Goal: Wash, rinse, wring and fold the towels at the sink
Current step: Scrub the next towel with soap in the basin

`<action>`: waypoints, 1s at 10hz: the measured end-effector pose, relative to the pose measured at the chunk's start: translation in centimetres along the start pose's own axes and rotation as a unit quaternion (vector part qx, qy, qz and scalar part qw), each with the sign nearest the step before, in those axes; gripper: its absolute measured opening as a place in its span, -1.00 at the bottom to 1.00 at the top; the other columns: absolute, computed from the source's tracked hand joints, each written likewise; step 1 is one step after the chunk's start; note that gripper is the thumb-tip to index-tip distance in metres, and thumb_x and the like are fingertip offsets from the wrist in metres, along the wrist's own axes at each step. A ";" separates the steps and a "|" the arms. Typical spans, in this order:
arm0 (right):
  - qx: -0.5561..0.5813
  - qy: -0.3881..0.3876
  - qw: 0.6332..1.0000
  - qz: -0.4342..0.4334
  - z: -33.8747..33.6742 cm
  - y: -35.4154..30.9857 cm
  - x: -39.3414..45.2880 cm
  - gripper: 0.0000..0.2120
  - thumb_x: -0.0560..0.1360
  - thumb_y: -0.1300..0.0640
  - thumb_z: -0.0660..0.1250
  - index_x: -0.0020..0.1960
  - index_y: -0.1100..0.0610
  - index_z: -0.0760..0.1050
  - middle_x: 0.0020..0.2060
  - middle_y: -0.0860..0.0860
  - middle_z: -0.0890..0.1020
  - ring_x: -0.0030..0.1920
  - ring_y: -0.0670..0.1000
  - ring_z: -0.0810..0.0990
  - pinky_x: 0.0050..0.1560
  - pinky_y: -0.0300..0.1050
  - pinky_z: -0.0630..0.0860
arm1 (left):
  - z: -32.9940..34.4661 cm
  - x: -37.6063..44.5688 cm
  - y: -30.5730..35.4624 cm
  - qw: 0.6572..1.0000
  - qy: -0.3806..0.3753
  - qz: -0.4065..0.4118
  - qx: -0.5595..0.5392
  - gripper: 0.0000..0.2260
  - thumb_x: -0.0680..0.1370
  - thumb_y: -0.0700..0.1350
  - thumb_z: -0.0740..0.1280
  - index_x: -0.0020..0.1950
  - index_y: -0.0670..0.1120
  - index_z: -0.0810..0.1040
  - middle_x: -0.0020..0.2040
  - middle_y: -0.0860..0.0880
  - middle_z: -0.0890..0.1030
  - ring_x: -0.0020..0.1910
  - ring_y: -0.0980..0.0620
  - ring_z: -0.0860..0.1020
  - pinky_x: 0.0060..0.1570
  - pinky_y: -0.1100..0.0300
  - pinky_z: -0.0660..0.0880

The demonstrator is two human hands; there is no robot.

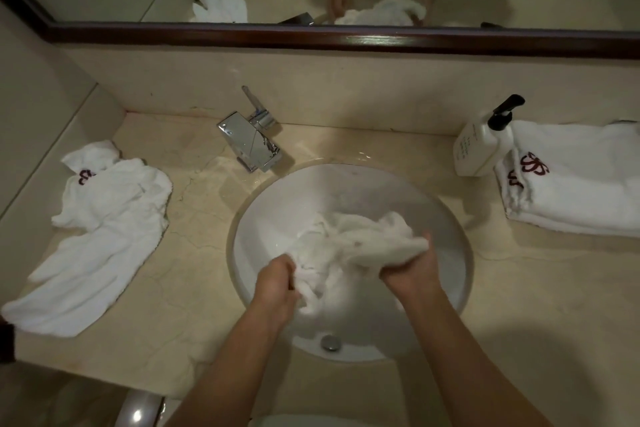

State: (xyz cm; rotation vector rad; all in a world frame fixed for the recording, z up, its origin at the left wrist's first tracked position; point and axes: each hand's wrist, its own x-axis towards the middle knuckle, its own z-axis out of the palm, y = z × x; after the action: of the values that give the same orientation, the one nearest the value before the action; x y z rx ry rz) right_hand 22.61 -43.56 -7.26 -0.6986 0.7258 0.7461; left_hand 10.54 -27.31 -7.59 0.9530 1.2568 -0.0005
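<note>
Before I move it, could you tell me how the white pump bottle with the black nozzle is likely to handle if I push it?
The white pump bottle looks tall for its footprint, so a push near the top would probably tip it. It stands against the folded white towels, which may steady that side. The beige marble counter looks glossy, so it could slide.

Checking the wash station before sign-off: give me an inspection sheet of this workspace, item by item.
Surface: beige marble counter, wet sheen near the tap.
Job's things: white towel in the basin, bunched, held over the round white sink; crumpled towel on the counter at left; folded towels stacked at right.
Clutter: pump bottle touching the folded stack.
Hands: left hand and right hand each grip the towel in the basin.
Cables: nothing seen.
Surroundings: dark-framed mirror above the backsplash, reflecting hands and towels.
</note>
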 end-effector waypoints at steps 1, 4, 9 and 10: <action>-0.041 0.031 0.999 0.010 -2.3 1.7 -2.1 -0.69 0.71 0.24 -0.06 0.05 0.20 0.46 -0.08 0.15 0.62 -0.13 0.12 0.56 -0.12 0.02 0.47 | -1.1 0.6 0.2 0.978 -0.078 -0.075 -0.178 -0.64 0.35 -0.29 0.10 0.02 -0.34 0.57 -0.05 -0.25 0.58 -0.19 -0.18 0.58 -0.11 0.03 0.54; -0.350 0.002 0.921 -0.172 3.8 5.4 -3.6 -0.68 0.59 -0.10 0.26 -0.12 0.13 0.59 -0.24 0.07 0.69 -0.18 0.08 0.68 -0.13 0.02 0.60 | 4.0 -2.1 1.7 0.991 -0.115 -0.048 -0.038 -0.56 0.60 0.15 0.22 0.18 -0.18 0.63 0.15 -0.26 0.64 0.12 -0.21 0.61 0.18 -0.09 0.51; -0.527 0.073 0.822 -0.202 6.4 3.7 1.4 -0.61 0.64 0.00 0.15 -0.07 0.26 0.60 -0.12 0.19 0.67 -0.01 0.21 0.62 0.11 0.09 0.53 | 3.8 -4.3 1.8 0.907 -0.038 0.277 0.317 -0.60 0.68 0.07 0.07 -0.05 -0.08 0.64 -0.17 -0.07 0.68 -0.14 -0.05 0.65 -0.07 0.06 0.54; -0.585 -0.029 0.786 -0.198 6.5 6.0 0.3 -0.63 0.66 0.00 0.14 -0.05 0.23 0.59 -0.11 0.17 0.66 0.00 0.17 0.62 0.07 -0.01 0.50 | 3.2 -1.6 3.7 0.922 0.029 0.252 0.292 -0.58 0.68 0.10 0.08 0.03 -0.10 0.65 -0.11 -0.10 0.69 -0.10 -0.06 0.64 -0.03 0.06 0.52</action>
State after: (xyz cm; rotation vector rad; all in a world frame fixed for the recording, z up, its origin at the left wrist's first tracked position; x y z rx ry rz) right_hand 20.10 -35.23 -5.61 -1.8862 -0.0607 0.7721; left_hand 14.36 -27.65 -4.11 1.7911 1.0461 0.0601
